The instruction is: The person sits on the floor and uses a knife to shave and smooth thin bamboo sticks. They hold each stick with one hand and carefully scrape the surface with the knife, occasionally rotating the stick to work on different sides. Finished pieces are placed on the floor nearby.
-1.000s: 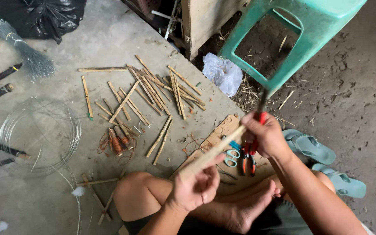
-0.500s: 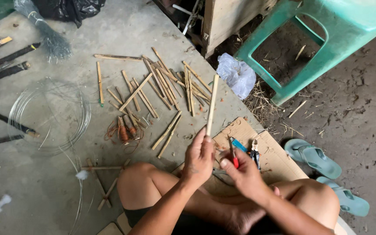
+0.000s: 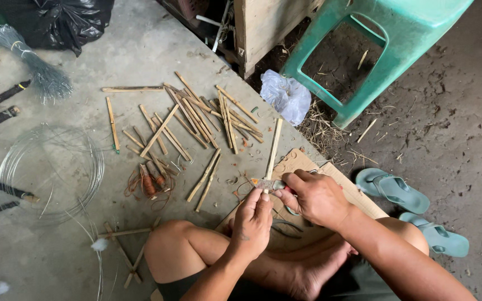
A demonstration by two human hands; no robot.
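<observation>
Two hands (left (image 3: 252, 220), right (image 3: 316, 196)), one bamboo stick (image 3: 273, 149), one pair of pliers (image 3: 270, 184), two sandals (image 3: 391, 189).

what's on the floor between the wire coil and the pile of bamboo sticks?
Head view: bare concrete between the wire coil and the bamboo sticks, except one stray stick.

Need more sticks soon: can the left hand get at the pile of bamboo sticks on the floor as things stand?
Probably yes, once freed: the left hand now pinches the upright bamboo stick, and the pile of bamboo sticks lies uncovered just beyond it.
</observation>
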